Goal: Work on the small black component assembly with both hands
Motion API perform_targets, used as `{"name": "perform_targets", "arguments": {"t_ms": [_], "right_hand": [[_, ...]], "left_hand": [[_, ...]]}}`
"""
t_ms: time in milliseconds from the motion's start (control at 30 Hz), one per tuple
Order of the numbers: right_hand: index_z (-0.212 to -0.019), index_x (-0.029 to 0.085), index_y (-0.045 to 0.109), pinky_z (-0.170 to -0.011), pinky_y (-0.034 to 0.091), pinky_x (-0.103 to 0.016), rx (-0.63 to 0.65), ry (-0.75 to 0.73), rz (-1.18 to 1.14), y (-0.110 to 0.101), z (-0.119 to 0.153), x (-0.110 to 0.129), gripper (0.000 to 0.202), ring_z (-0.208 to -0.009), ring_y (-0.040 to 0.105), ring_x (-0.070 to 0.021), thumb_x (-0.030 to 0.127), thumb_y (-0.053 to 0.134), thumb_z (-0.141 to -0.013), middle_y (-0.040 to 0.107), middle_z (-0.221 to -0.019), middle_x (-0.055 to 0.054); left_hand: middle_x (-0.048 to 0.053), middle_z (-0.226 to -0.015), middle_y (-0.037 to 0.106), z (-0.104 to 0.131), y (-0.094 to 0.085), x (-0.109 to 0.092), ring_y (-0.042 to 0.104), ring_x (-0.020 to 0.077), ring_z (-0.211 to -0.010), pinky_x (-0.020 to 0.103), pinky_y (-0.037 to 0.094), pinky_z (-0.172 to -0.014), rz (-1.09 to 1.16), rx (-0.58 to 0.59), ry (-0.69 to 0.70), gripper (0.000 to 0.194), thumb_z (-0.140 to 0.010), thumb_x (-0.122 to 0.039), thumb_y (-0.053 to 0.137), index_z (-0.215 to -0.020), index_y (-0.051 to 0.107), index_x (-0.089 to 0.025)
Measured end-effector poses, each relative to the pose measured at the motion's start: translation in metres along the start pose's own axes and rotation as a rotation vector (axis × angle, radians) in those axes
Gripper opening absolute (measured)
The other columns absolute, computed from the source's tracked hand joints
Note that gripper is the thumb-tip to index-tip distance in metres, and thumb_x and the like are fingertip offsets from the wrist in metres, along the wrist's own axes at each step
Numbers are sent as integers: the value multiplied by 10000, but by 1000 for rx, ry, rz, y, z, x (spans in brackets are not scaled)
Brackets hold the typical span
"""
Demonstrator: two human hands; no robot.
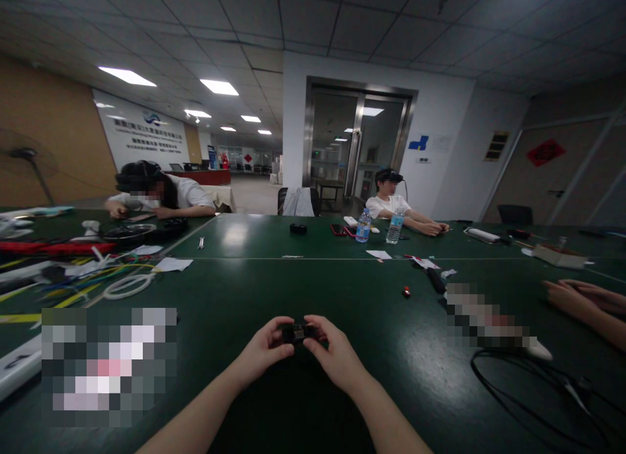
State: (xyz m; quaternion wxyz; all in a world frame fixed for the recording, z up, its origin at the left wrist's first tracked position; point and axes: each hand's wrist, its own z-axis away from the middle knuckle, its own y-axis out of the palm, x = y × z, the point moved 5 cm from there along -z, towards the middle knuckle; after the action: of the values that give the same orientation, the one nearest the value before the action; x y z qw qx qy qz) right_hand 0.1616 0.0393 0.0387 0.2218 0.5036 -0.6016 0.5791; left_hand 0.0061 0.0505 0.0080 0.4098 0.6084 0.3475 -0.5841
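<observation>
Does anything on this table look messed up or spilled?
Mostly clutter: wires lie tangled at the left, and a black cable sprawls loosely at right. Both bottles stand upright; no spill shows.

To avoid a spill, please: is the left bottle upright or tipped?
Upright: the left bottle stands on its base on the green table, its narrow neck pointing up.

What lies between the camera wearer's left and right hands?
A small black object, held by the fingertips of both the left hand and the right hand, as the head view shows.
</observation>
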Motion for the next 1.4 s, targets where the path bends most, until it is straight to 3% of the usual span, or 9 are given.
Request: {"name": "perform_targets", "arguments": {"t_ms": [267,500,767,1100,1400], "right_hand": [[-996,258,587,-826,457,-315,34,-6,34,0,0,5,212,-923,554,-168,232,506,-802,571,-1015,-11],[-1004,267,586,-822,453,-313,51,11,41,0,0,5,213,-921,548,-160,234,498,-813,566,-1017,-9],[-995,244,596,-816,449,-292,29,-30,31,1,0,3,210,-918,552,-157,237,511,-804,571,-1002,-17],[-1021,267,577,-801,461,-305,44,6,36,0,2,9,229,-916,554,-164,234,495,-809,571,-1011,-14],[-966,251,613,-894,413,-351,21,-37,52,1,1,7,223,-1011,524,-182,277,597,-745,537,-1071,-28]], "left_hand": [[27,-914,621,0,-1,-1,582,171,-809,343,427,-776,-25,6,16,420,-701,-235,650,-1076,464,-213],[14,-882,608,1,0,-2,577,160,-789,329,427,-768,-46,10,34,389,-723,-239,628,-1069,454,-213],[37,-927,602,-2,-3,3,577,175,-795,354,425,-779,-56,2,39,484,-696,-291,649,-1121,433,-211],[22,-894,613,2,1,-5,582,169,-806,336,431,-781,-58,0,23,387,-705,-283,648,-1042,473,-208],[18,-919,609,-1,3,-1,582,165,-799,304,431,-713,-49,52,30,424,-666,-263,693,-1027,474,-224]]}}
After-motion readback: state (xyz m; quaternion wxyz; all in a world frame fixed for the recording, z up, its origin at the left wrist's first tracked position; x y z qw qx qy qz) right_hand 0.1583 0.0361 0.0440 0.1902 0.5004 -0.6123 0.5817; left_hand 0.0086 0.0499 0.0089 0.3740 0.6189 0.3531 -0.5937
